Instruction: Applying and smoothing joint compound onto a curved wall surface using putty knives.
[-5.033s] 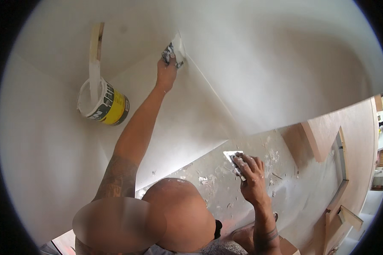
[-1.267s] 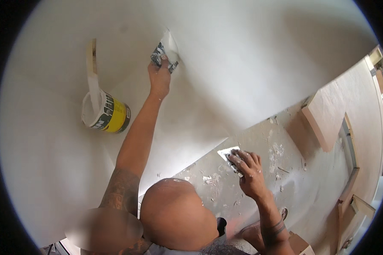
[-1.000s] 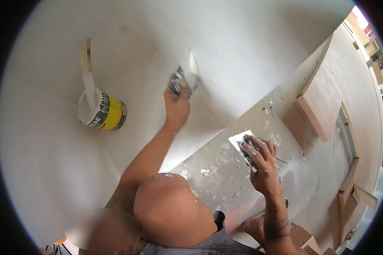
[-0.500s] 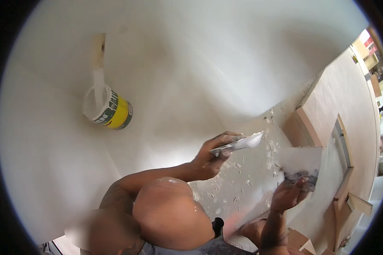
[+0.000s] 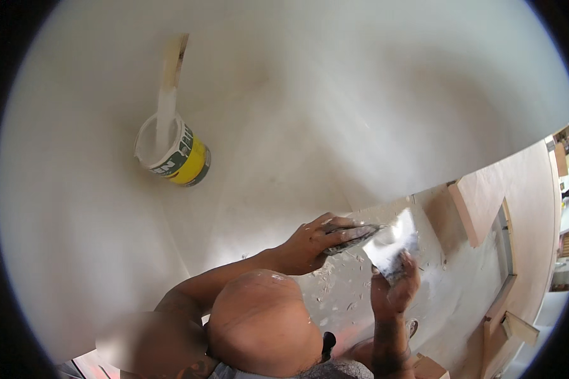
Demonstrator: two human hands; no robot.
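My left hand (image 5: 313,243) is closed round a putty knife (image 5: 351,244), smeared dark and white. My fingers cover much of it. In my right hand (image 5: 398,287) I grip a broad filling knife (image 5: 393,240) by its lower end, its pale blade catching the light. The two blades meet or overlap just right of my left fingertips; I cannot tell whether they touch. Up and to the left stands a bucket (image 5: 199,165) with a yellow and dark green label. A wooden stick (image 5: 172,72), coated white at its lower part, leans out of it.
White surfaces (image 5: 284,95) curve around the bucket. Spattered floor (image 5: 341,287) with pale crumbs lies beneath my hands. To the right are a large wooden panel (image 5: 530,208) with a cut-out and several wooden pieces (image 5: 521,328). My bent knee (image 5: 265,322) is close below my left forearm.
My right hand has swung left with the filling knife up to the putty knife. My left hand has turned its knife over, and the white lump on its blade no longer shows. The view has shifted slightly.
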